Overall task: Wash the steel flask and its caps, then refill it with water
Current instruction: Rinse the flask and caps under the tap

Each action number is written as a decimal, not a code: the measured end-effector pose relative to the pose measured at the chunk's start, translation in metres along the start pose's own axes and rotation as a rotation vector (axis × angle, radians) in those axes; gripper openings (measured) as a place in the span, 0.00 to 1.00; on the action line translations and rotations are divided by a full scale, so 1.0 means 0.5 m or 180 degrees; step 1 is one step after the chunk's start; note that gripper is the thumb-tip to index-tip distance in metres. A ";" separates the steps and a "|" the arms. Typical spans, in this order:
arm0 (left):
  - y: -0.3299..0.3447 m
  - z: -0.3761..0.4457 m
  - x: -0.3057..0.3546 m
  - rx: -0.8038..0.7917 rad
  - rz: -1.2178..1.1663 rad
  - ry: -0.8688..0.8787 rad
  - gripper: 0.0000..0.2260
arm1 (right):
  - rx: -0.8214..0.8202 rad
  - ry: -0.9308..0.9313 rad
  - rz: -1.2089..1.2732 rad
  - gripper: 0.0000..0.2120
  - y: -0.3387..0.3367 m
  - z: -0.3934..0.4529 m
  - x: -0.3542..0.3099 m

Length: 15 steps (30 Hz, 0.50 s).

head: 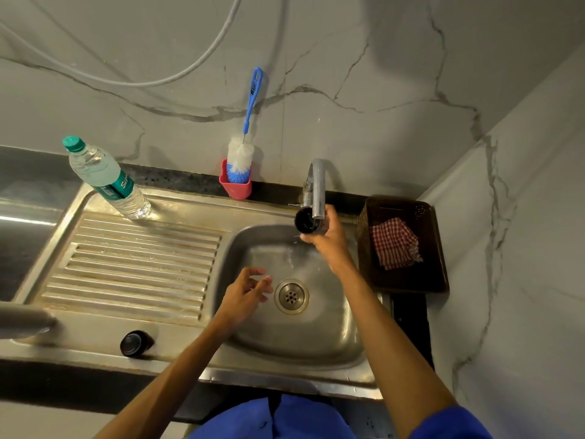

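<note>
Cap rinse under way; flask wash and refill remain.
Right hand (327,239) grips one cap (305,220) under the tap (317,188); left hand (245,294) hangs loosely spread, empty; second cap (135,343) waits on the drainer.

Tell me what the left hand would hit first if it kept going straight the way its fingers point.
The left hand hangs over the sink basin, fingers relaxed and pointing right toward the drain. Going straight on, it would probably meet the drain area first, though its height above the basin floor is unclear.
</note>
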State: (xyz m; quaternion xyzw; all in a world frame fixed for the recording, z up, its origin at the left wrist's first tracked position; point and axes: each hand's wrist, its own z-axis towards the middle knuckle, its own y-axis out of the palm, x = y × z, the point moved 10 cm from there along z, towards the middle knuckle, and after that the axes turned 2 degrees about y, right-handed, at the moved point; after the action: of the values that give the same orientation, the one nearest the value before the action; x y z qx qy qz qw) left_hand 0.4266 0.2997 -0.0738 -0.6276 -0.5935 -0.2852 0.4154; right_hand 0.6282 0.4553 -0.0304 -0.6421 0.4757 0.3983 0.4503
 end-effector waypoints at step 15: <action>-0.017 0.003 -0.019 0.0013 0.0065 -0.0046 0.13 | 0.0183 0.1442 0.0514 0.27 -0.040 -0.052 0.134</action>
State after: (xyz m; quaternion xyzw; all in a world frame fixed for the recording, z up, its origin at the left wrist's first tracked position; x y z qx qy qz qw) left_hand 0.4170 0.2955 -0.0812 -0.6347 -0.5907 -0.2754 0.4152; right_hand 0.6651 0.4161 -0.0823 -0.6619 0.6255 0.2651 0.3169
